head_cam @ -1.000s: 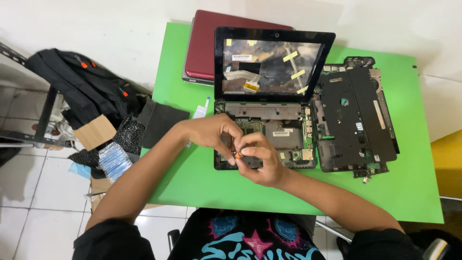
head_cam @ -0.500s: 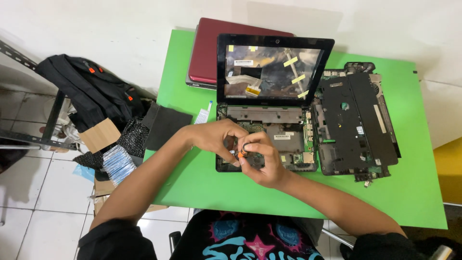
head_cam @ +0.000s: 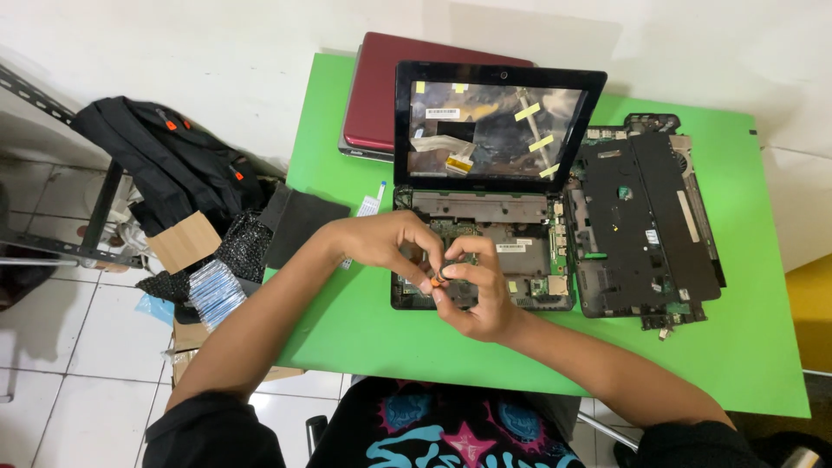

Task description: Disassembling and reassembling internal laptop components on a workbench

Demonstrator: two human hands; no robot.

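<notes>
An opened small black laptop (head_cam: 494, 156) stands on the green table (head_cam: 745, 347), its keyboard removed and its inner boards bare. My left hand (head_cam: 386, 244) and my right hand (head_cam: 475, 295) meet over the laptop's front left corner. Together their fingertips pinch a small orange-and-dark part (head_cam: 436, 277). What kind of part it is stays too small to tell. My right hand curls beneath it, my left hand comes in from above left.
A removed black laptop cover (head_cam: 646, 225) lies right of the open machine. A closed dark red laptop (head_cam: 377, 95) lies behind it. Off the table's left edge sit a black backpack (head_cam: 156, 165), a cardboard piece (head_cam: 182, 243) and dark cloths on a white tiled floor.
Both hands stay together over the laptop's front left corner with only small finger shifts around the small part.
</notes>
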